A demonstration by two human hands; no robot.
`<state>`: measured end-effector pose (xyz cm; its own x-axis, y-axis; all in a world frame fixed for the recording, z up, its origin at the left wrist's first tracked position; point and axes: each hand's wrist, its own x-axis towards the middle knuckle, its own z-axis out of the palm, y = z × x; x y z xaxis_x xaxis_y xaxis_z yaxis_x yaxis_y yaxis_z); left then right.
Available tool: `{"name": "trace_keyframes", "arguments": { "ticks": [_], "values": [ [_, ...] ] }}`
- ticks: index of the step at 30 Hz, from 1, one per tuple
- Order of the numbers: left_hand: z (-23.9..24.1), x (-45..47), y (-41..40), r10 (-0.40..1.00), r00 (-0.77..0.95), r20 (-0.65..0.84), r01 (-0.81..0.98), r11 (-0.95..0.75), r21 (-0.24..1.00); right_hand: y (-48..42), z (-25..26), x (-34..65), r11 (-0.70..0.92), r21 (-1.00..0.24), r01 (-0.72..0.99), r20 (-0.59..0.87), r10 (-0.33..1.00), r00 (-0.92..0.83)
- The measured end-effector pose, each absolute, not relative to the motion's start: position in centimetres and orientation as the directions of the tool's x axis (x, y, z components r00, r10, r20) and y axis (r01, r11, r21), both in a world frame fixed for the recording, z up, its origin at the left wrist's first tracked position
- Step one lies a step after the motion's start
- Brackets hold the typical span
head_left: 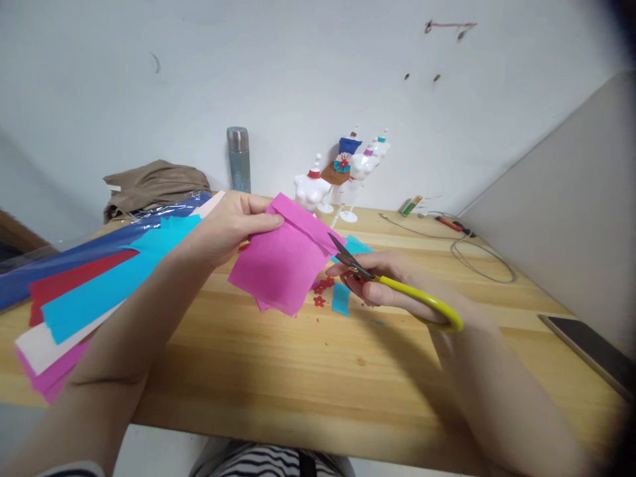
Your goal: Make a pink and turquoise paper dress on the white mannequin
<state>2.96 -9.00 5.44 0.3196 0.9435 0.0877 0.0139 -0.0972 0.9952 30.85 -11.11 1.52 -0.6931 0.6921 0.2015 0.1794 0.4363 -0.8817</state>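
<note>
My left hand (242, 222) pinches a folded sheet of pink crepe paper (283, 265) by its upper left edge, above the table. My right hand (387, 275) grips scissors (422, 298) with yellow handles. Their dark blades point up and left at the right corner of the pink paper. Whether the blades touch the paper I cannot tell. Under the hands lie small red paper flowers (320, 301) and a blue paper scrap (341, 299). Another blue piece (358, 245) lies behind the scissors, partly hidden by the pink sheet and my hand.
Strips of coloured paper (109, 285) lie on the left, partly under my left forearm. Several small white mannequins (311, 187), a thermos (239, 159) and brown cloth (159, 182) stand or lie at the back. On the right are a cable (479, 265) and a phone (591, 348).
</note>
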Motion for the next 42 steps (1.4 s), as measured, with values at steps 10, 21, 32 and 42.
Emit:
{"name": "trace_keyframes", "arguments": {
  "ticks": [10, 21, 32, 42],
  "values": [
    [5.54, 3.05, -9.01, 0.947, 0.31, 0.083, 0.027, -0.096, 0.995, -11.34, 1.66, 30.49, 0.424, -0.886, 0.189, 0.193, 0.706, -0.681],
    [5.49, 2.8, -9.09, 0.947, 0.31, 0.089, 0.032, -0.104, 0.994, -11.35, 1.74, 30.31, 0.399, -0.899, 0.182, 0.178, 0.711, -0.68],
    [5.34, 2.64, -8.79, 0.934, 0.343, 0.095, 0.017, -0.107, 0.994, -11.25, 1.78, 30.41, 0.391, -0.904, 0.173, 0.17, 0.7, -0.693],
    [5.23, 2.42, -8.54, 0.932, 0.35, 0.097, 0.026, -0.113, 0.993, -11.23, 1.81, 30.6, 0.394, -0.897, 0.2, 0.157, 0.707, -0.689]
  ]
}}
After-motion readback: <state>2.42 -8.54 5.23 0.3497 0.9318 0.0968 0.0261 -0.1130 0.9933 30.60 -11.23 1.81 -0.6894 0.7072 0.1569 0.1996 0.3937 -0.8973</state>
